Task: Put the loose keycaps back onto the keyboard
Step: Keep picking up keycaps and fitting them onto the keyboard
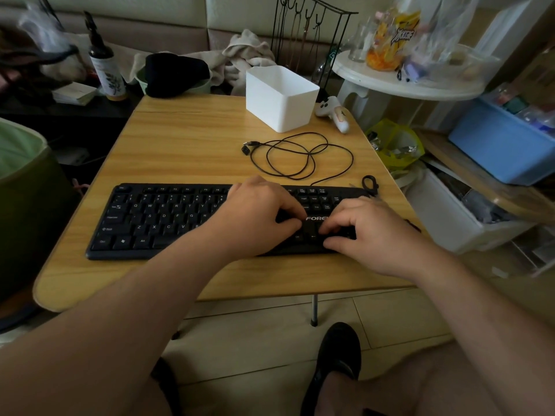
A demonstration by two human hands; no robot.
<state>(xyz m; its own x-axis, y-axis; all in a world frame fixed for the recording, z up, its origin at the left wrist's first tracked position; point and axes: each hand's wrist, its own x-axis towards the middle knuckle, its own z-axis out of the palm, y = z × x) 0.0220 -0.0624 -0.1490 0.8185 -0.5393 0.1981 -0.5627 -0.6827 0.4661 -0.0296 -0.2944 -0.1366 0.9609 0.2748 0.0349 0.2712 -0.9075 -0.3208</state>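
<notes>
Two bare forearms reach forward from the near edge to one black keyboard (pixel 168 219), which lies across the near half of the wooden surface (pixel 186 139). Left hand (pixel 258 211) rests on its right-centre keys, fingers curled down; right hand (pixel 372 232) beside it over the arrow-key area, fingers likewise curled. Whether either pinches a keycap cannot be made out; fingertips hide the keys beneath. Beyond the keyboard: one white bin (pixel 280 97), one coiled black cable (pixel 300 156).
</notes>
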